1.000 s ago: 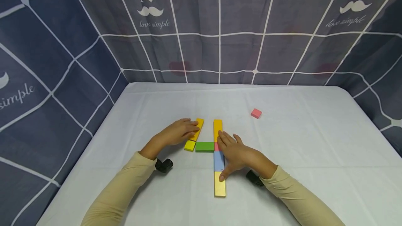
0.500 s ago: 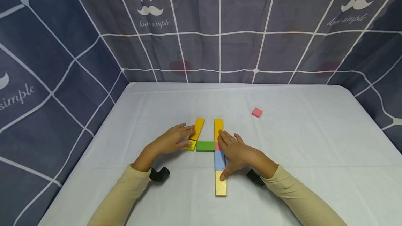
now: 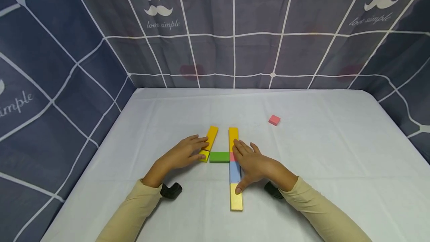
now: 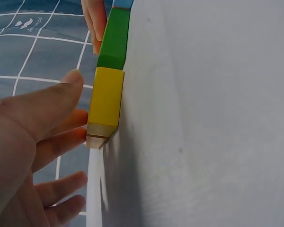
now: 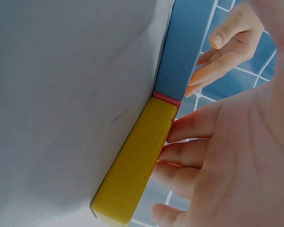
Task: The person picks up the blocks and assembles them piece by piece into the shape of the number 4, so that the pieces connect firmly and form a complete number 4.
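Observation:
My left hand (image 3: 184, 153) lies with relaxed fingers at the left blocks. Its fingertips overlap a tilted orange-yellow bar (image 3: 212, 136), and its thumb is at a small yellow block (image 3: 204, 156) below it. A green block (image 3: 219, 157) runs from there to a straight column: an orange-yellow bar (image 3: 232, 134), a small pink block (image 3: 232, 156), a blue block (image 3: 234, 171) and a pale yellow bar (image 3: 236, 204). Along this column rests my right hand (image 3: 251, 163), fingers extended, its thumb on the pale yellow bar. In the right wrist view, fingertips meet the yellow bar's (image 5: 135, 161) side.
A loose pink block (image 3: 274, 120) lies farther back, right of centre, on the white tablecloth (image 3: 319, 130). Dark checked cloth (image 3: 208, 55) hangs behind the table and on both sides. A black wrist device (image 3: 171, 191) sits under the left wrist.
My left hand has drawn back toward me from the tilted orange-yellow bar, its thumb now over the small yellow block. The right hand stays in place.

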`<state>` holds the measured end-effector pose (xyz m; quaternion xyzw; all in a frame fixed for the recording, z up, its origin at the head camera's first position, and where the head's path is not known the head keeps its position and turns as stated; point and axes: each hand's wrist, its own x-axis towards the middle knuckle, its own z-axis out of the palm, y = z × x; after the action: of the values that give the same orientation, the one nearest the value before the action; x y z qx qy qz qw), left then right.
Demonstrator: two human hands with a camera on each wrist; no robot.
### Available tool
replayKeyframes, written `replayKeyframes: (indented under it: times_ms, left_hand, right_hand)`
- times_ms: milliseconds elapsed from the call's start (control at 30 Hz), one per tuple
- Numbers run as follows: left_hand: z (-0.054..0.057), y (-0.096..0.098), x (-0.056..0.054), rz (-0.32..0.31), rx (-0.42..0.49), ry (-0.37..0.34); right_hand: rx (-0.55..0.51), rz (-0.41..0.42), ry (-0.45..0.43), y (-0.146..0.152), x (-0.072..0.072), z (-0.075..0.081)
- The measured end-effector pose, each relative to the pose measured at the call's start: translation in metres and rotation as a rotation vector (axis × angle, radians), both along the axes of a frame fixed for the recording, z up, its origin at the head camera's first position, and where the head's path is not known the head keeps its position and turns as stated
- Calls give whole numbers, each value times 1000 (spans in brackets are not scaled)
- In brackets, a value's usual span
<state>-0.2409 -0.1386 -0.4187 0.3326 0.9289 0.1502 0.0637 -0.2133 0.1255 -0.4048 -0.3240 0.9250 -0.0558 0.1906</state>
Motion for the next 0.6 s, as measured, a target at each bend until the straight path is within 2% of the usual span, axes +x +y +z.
replayKeyframes:
  times_ms: [367,600]
  left_hand:
    - [2,1,0,-32,-22,53]
    - [1,1,0,-28,-4,43]
  right_hand:
    - [5,2,4,0,-1,1]
    - [-20,13,15,0,-1,0]
